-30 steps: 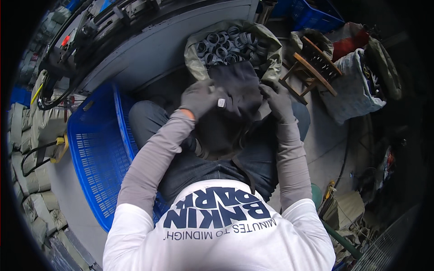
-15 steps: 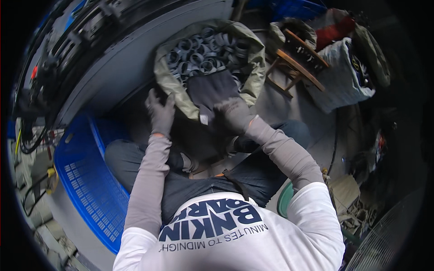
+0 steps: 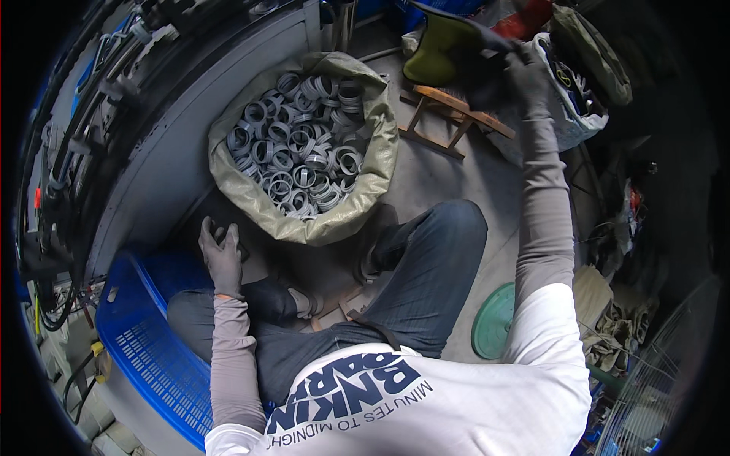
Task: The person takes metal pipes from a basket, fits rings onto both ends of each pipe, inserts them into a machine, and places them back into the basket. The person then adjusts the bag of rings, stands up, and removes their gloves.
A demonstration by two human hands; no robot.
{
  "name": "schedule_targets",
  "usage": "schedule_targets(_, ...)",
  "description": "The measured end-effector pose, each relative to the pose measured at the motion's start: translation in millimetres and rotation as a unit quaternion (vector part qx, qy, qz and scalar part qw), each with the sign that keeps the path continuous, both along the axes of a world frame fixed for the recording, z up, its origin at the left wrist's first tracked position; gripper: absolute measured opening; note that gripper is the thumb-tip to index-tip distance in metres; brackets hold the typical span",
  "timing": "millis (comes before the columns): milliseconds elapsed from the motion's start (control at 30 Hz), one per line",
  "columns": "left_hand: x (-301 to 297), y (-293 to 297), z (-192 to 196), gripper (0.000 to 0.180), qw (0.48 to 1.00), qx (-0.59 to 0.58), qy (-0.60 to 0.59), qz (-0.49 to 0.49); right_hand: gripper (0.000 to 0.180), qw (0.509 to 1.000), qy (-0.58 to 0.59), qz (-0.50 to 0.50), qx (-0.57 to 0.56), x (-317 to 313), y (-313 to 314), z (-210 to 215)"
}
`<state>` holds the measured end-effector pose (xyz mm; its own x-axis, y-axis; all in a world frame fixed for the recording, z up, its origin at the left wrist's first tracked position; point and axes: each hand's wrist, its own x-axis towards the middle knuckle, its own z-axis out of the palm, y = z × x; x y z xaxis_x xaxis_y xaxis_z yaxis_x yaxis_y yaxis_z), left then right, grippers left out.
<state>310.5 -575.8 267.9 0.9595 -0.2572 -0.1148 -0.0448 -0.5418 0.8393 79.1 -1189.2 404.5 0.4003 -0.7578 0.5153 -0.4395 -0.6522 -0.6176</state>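
Note:
My right hand, in a grey glove, is stretched to the far right. It is closed on a dark flexible sheet with an olive-yellow face, which is slightly blurred and hangs above a wooden stool. My left hand, gloved too, is empty with its fingers apart. It hovers by the near left side of an olive woven sack. Many grey rings fill the sack, whose rim is rolled outward.
A blue plastic basket lies against my left leg. Grey machinery runs along the left. On the right are a green round disc, a white sack with dark items, and a wire fan guard. My legs surround the near floor.
My right hand has carried the dark sheet from over the sack's near edge to the far right. The rings now show fully. My left hand has moved left and nearer to me.

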Motion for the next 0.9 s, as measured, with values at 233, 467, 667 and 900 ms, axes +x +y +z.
schedule_targets(233,-16.2,-20.8,-1.8,0.068,0.999,0.030,0.018,-0.038,0.041,0.945,0.324,-0.034,-0.016,-48.2,-15.1,-233.3)
schedule_targets(467,-12.5,-20.7,-23.4,0.065,0.997,0.047,-0.002,-0.056,0.061,0.899,0.438,0.013,-0.011,-32.6,4.0,-216.6)
schedule_targets(667,-16.6,-70.2,-12.7,0.064,0.993,0.072,-0.022,-0.096,0.060,0.890,0.410,-0.108,0.169,0.0,-61.6,-198.6)
schedule_targets(900,-10.9,-40.2,-13.5,0.063,0.996,0.060,0.009,-0.064,0.077,0.935,0.341,0.097,0.005,-53.2,-1.8,-206.1)
